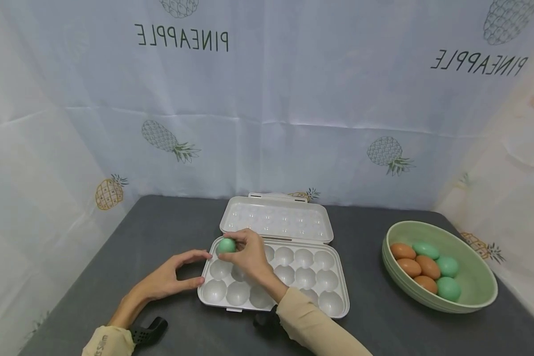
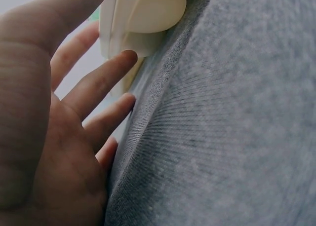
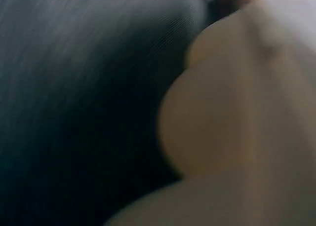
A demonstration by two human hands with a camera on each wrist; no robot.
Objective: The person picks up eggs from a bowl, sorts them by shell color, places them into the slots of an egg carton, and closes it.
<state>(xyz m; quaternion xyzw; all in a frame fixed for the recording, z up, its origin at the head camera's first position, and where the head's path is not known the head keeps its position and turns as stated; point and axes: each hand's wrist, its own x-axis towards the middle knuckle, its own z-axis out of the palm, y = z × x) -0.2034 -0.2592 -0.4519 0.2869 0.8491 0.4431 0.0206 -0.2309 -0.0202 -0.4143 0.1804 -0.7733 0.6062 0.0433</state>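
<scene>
Head view: my right hand [image 1: 251, 258] pinches a green egg [image 1: 226, 245] between thumb and fingers at the far-left cup of the open egg tray [image 1: 305, 278]; whether the egg touches the cup I cannot tell. My left hand [image 1: 162, 281], spread and holding nothing, reaches the tray's left edge; a bowl [image 1: 476, 284] of brown and green eggs stands right. Left wrist: my fingers extend beside the tray. Right wrist: blurred; my grip is indiscernible.

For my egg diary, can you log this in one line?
right hand: holds green egg at far-left corner of tray | left hand: beside tray | bowl: brown, green eggs
</scene>
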